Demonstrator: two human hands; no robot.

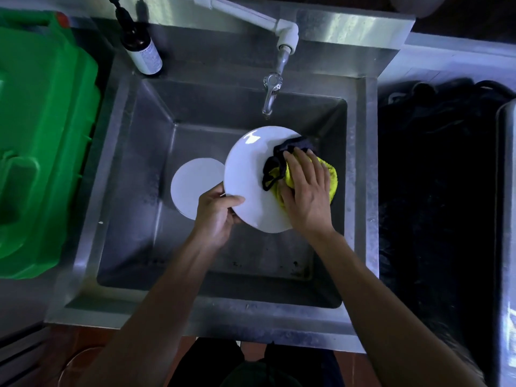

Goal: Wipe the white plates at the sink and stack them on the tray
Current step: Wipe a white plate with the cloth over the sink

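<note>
Plates: two white; one plate [248, 174] held over the sink [134, 152], second plate [192, 185] lying in the basin.
Left hand [216, 210]: grip pinches the held plate's rim.
Right hand [305, 188]: grip presses one yellow-black cloth [275, 169] on it.
Beside: one green container [42, 135], one brown bottle [142, 51].

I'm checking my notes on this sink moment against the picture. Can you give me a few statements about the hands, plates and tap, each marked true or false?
1. The left hand grips the rim of the larger white plate. True.
2. The right hand presses a yellow and black cloth against that plate. True.
3. Water streams from the tap. False: no stream is visible.
4. The smaller white plate lies in the sink. True.
5. The brown bottle stands right of the tap. False: it stands to the left.
6. The green container sits inside the sink. False: it is beside it, on the left.
</note>
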